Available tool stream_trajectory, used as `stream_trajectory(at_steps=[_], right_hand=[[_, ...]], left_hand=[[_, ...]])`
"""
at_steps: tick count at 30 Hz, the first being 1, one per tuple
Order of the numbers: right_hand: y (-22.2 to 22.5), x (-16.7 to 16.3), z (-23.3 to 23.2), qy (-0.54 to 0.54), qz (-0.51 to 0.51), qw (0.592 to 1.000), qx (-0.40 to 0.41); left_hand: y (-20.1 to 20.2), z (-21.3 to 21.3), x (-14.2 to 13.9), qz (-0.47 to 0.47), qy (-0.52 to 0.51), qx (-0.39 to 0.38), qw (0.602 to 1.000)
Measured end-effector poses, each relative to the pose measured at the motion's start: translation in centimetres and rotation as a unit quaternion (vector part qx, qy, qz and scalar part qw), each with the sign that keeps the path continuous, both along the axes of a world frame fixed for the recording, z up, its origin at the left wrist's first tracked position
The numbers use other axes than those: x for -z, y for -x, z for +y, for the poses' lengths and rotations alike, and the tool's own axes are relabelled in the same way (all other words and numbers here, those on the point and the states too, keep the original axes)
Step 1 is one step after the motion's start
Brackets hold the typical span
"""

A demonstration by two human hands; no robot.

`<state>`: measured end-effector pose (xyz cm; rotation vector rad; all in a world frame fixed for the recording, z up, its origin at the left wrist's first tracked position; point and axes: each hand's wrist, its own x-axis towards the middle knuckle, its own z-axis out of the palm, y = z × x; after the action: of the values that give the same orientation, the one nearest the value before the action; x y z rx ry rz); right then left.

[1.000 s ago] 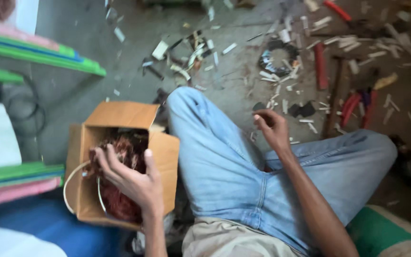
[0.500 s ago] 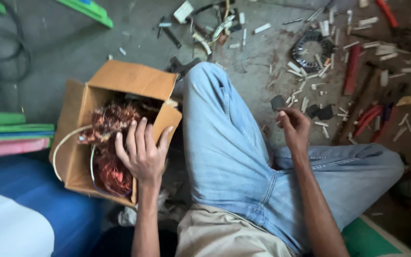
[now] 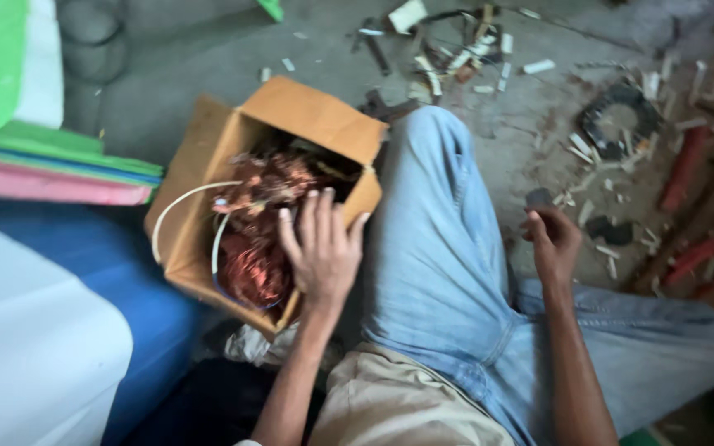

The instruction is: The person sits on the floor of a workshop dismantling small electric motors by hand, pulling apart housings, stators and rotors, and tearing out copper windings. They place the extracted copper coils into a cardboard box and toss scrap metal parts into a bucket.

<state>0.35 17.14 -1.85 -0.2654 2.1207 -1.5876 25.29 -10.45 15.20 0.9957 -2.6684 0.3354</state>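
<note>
Left hand (image 3: pixel 321 248) lies spread over copper wire (image 3: pixel 258 239), pressing it into the cardboard box (image 3: pixel 307 107); right hand (image 3: pixel 554 239) pinches a small dark piece (image 3: pixel 538 198) above the floor (image 3: pixel 208 58).

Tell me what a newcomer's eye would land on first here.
The open cardboard box left of the bent knee, stuffed with reddish copper wire, the left hand spread over its edge. Next, the right hand loosely closed above the littered floor.

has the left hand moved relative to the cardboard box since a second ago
Yes, slightly. The left hand was over the middle of the cardboard box and now rests on its edge nearest the knee.
</note>
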Motion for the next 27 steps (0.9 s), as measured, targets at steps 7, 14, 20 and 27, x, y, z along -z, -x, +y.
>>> stream_trajectory(at_steps=[7, 14, 20, 27], right_hand=[[-2.5, -5.1, -1.9, -0.029, 0.204, 0.978, -0.033], [-8.2, -16.1, -12.1, -0.001, 0.144, 0.981, -0.13], [-13.3, -22.6, -22.9, -0.198, -0.073, 0.898, -0.386], [-14.9, -22.9, -25.9, -0.31, -0.026, 0.861, -0.402]], left_hand=[[-0.4, 0.7, -3.9, 0.055, -0.04, -0.038, 0.997], [-6.4, -4.4, -11.6, 0.218, -0.154, -0.042, 0.963], [-12.4, -15.1, -11.3, 0.233, -0.287, -0.11, 0.923], [-12.8, -19.4, -7.5, 0.017, -0.37, -0.107, 0.923]])
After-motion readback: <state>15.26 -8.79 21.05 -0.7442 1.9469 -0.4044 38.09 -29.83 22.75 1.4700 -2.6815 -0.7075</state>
